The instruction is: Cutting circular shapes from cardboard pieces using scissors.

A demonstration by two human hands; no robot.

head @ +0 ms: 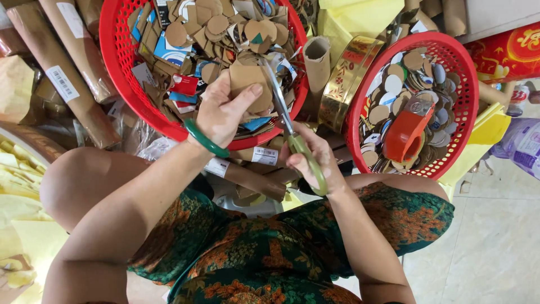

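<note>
My left hand (222,110), with a green bangle on the wrist, holds a piece of brown cardboard (250,84) over the near rim of a red basket (121,67). My right hand (315,155) grips green-handled scissors (289,126); the blades point up and away and their upper part meets the right edge of the cardboard. Both hands are above my lap, which is covered by green and orange patterned cloth.
The left red basket holds cardboard scraps and cut circles. A second red basket (464,62) on the right holds cut discs and an orange tape dispenser (408,132). Brown paper rolls (62,73) lie at left, a gold-patterned ring (346,79) and a cardboard tube (316,59) between the baskets.
</note>
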